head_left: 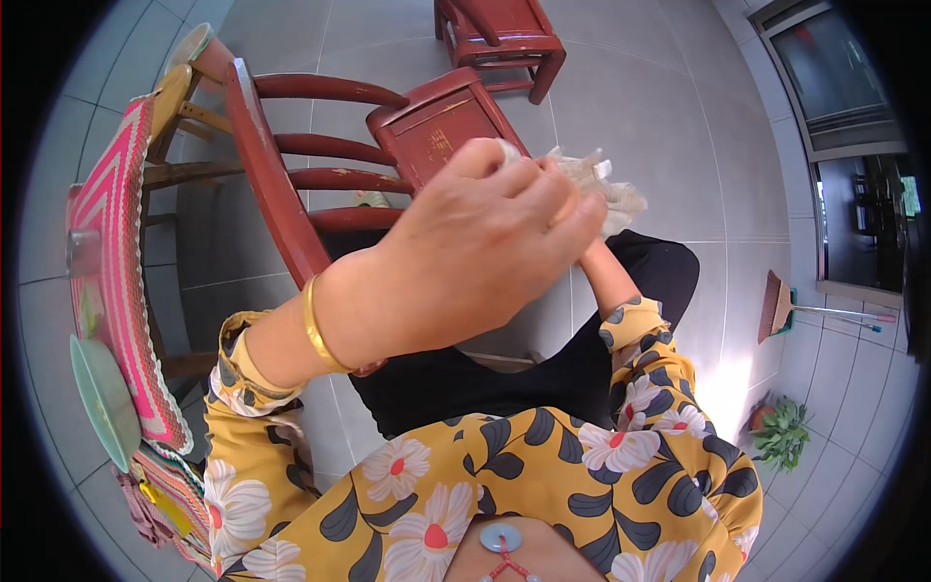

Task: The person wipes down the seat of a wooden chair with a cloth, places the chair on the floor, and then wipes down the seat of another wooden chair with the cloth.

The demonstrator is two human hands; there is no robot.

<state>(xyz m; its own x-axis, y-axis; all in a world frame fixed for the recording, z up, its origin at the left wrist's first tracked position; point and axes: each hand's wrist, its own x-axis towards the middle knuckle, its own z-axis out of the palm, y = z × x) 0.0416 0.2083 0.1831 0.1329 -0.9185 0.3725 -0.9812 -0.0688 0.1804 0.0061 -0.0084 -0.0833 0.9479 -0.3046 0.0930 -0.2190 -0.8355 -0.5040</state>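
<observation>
The left hand [475, 247] clenched a crumpled, off-white cloth [621, 199] jutting at its two o'clock; the mostly hidden right hand's [589, 254] hold couldn't be told. Loosening fingers could have dropped it onto the grey tiled floor [630, 87].

Crumpled bundle [626, 199], perhaps cloth, glossy wooden chair [415, 134], smooth metal bangle [313, 328]
</observation>
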